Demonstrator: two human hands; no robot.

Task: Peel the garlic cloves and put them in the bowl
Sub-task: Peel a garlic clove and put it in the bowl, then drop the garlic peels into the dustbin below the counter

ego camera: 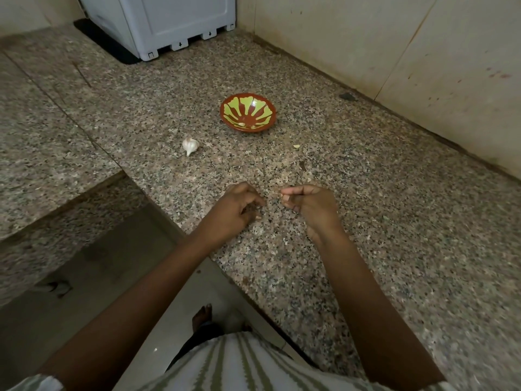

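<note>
Clove (281, 194) pinched by the right hand (310, 206), on the near side of the bowl (263, 108).
Small, light and firm with slippery, papery skin, so likely best held end to end. The left hand (239, 207) is close by, fingers curled; I cannot tell if it holds anything. The bulb (190, 146) lies beside the bowl.

One bowl (248, 112) at twelve o'clock, with one peeled clove (242, 124) inside. One garlic bulb (190, 145) at eleven o'clock. Two hands: left hand (239, 206), and right hand (310, 203) pinching one clove (282, 195). One white appliance (169, 21) far back at eleven.
</note>
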